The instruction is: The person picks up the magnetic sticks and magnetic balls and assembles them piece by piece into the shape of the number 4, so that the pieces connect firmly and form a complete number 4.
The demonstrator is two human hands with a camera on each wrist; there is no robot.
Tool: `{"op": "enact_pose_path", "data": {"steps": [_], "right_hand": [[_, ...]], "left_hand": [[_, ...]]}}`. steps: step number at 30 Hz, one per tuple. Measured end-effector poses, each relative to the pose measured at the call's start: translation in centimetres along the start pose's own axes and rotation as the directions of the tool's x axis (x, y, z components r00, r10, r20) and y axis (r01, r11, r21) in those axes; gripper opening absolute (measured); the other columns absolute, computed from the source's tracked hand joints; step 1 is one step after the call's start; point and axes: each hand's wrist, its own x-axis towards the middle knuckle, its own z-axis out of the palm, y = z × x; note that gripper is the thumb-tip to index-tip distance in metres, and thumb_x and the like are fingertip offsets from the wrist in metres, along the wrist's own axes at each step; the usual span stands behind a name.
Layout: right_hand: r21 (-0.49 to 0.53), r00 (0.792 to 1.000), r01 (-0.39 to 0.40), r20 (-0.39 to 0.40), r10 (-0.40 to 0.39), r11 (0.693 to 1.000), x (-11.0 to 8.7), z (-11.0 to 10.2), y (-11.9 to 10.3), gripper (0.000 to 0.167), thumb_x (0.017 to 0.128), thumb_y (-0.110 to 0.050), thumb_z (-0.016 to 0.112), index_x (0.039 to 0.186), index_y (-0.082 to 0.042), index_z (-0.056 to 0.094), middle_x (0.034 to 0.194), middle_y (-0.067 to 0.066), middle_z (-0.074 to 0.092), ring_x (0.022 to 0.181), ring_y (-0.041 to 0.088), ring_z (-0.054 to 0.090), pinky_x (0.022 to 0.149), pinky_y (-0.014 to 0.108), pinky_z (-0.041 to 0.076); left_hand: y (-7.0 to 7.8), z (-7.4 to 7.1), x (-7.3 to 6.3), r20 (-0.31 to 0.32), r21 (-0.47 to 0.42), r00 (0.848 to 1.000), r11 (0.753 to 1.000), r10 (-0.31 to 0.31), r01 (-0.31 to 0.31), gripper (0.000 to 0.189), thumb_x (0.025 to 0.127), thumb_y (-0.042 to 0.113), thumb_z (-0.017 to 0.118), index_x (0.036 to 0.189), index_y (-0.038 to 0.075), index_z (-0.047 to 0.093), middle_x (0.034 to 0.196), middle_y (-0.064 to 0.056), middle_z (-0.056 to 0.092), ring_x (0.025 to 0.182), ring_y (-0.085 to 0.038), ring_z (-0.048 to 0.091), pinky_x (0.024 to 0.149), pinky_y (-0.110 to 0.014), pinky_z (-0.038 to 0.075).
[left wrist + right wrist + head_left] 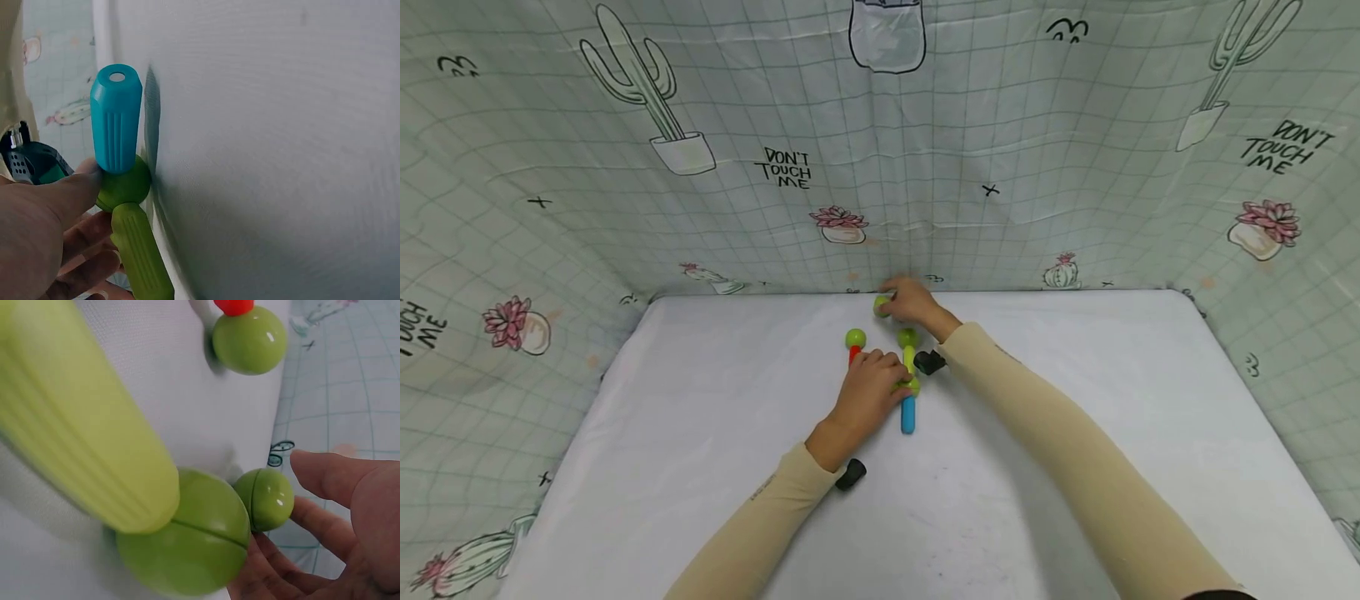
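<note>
Near the middle of the table, my left hand (871,390) grips a green ball (128,186) where a blue ribbed stick (116,122) and a yellow-green stick (142,250) meet. The thumb lies against that ball in the left wrist view. Another green ball (184,534) caps the far end of the yellow-green stick. My right hand (913,302) is at the back edge beside a loose green ball (273,499). Its thumb stands apart from the ball, with the other fingers beside and behind it. A red stick with a green ball (855,337) lies left, partly hidden by my left hand.
The white-covered table (700,400) ends at a patterned cloth backdrop (925,150) just behind my right hand. Black wrist cameras sit by each forearm, the right camera (929,362) close to the yellow-green stick.
</note>
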Motion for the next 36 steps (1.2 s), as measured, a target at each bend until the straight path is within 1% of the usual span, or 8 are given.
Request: {"op": "enact_pose_path", "data": {"steps": [4, 6, 12, 16, 20, 23, 30, 36], "right_hand": [[-0.03, 1.0, 0.007, 0.0, -0.007, 1.0, 0.4, 0.4, -0.2, 0.041, 0.098, -0.011, 0.07, 0.137, 0.001, 0.068, 0.136, 0.022, 0.067, 0.08, 0.02, 0.059, 0.069, 0.027, 0.047], [-0.05, 1.0, 0.003, -0.009, -0.004, 0.999, 0.4, 0.5, -0.5, 0.038, 0.098, -0.01, 0.071, 0.135, 0.0, 0.07, 0.131, 0.022, 0.07, 0.079, 0.019, 0.058, 0.067, 0.026, 0.046], [-0.078, 0.999, 0.0, -0.038, -0.003, 0.997, -0.1, 0.3, -0.5, 0.032, 0.099, -0.008, 0.072, 0.13, 0.001, 0.073, 0.125, 0.021, 0.071, 0.09, 0.025, 0.063, 0.074, 0.031, 0.05], [-0.04, 0.999, 0.007, -0.041, -0.008, 0.999, -0.8, -0.2, -0.3, 0.032, 0.099, -0.007, 0.07, 0.13, 0.001, 0.072, 0.128, 0.021, 0.069, 0.103, 0.029, 0.066, 0.082, 0.036, 0.054], [-0.014, 0.999, 0.025, -0.043, -0.026, 1.0, -1.8, -1.0, -0.4, 0.033, 0.101, -0.008, 0.068, 0.131, 0.002, 0.071, 0.14, 0.021, 0.064, 0.123, 0.035, 0.063, 0.098, 0.044, 0.054], [0.005, 0.998, 0.025, -0.05, -0.025, 1.0, -2.8, -1.5, -0.1, 0.034, 0.102, -0.012, 0.069, 0.133, 0.0, 0.07, 0.141, 0.021, 0.064, 0.127, 0.036, 0.062, 0.1, 0.046, 0.055], [0.137, 0.994, 0.034, -0.103, -0.02, 0.99, -5.9, -2.7, 1.3, 0.038, 0.103, -0.016, 0.069, 0.137, 0.0, 0.067, 0.135, 0.023, 0.064, 0.111, 0.037, 0.069, 0.082, 0.039, 0.061], [0.29, 0.994, 0.053, -0.111, -0.021, 0.955, -9.4, -2.8, 2.7, 0.037, 0.104, -0.011, 0.068, 0.138, 0.005, 0.065, 0.131, 0.026, 0.065, 0.111, 0.039, 0.07, 0.083, 0.039, 0.064]], "left_hand": [[-0.1, 0.0, 0.0, -0.01, 0.027, 1.0, 0.999, 0.029, -0.029, 0.02, 0.093, 0.031, 0.081, 0.105, 0.015, 0.083, 0.103, 0.0, 0.071, 0.097, -0.02, 0.059, 0.099, -0.039, 0.048], [-0.2, 0.0, 0.0, -0.014, 0.027, 0.999, 0.999, 0.033, -0.033, 0.02, 0.093, 0.031, 0.081, 0.105, 0.015, 0.083, 0.102, -0.001, 0.071, 0.096, -0.02, 0.058, 0.099, -0.039, 0.048], [0.1, -0.1, 0.2, -0.026, 0.003, 0.999, 0.999, 0.038, -0.038, 0.019, 0.092, 0.029, 0.083, 0.103, 0.014, 0.084, 0.099, -0.001, 0.072, 0.094, -0.021, 0.058, 0.097, -0.04, 0.049], [0.2, -0.1, 0.3, -0.015, 0.0, 0.999, 0.999, 0.034, -0.034, 0.02, 0.091, 0.029, 0.083, 0.104, 0.014, 0.084, 0.099, 0.0, 0.073, 0.092, -0.02, 0.058, 0.098, -0.039, 0.049], [0.1, -0.1, 0.2, -0.017, -0.004, 1.0, 1.0, 0.025, -0.025, 0.021, 0.09, 0.029, 0.085, 0.104, 0.013, 0.084, 0.096, 0.001, 0.072, 0.091, -0.02, 0.059, 0.097, -0.04, 0.049], [0.1, 0.0, 0.2, -0.011, 0.007, 1.0, 1.0, 0.015, -0.015, 0.021, 0.089, 0.029, 0.085, 0.103, 0.013, 0.084, 0.095, 0.001, 0.071, 0.091, -0.02, 0.059, 0.097, -0.04, 0.049], [0.2, 0.0, 0.3, 0.013, -0.019, 1.0, 1.0, -0.009, 0.009, 0.021, 0.089, 0.027, 0.086, 0.103, 0.012, 0.085, 0.096, -0.001, 0.072, 0.091, -0.022, 0.06, 0.096, -0.041, 0.05], [0.4, -0.1, 0.5, 0.0, -0.034, 1.0, 0.999, -0.011, 0.011, 0.02, 0.088, 0.026, 0.087, 0.102, 0.012, 0.085, 0.095, -0.001, 0.073, 0.089, -0.021, 0.062, 0.092, -0.041, 0.05]]}}
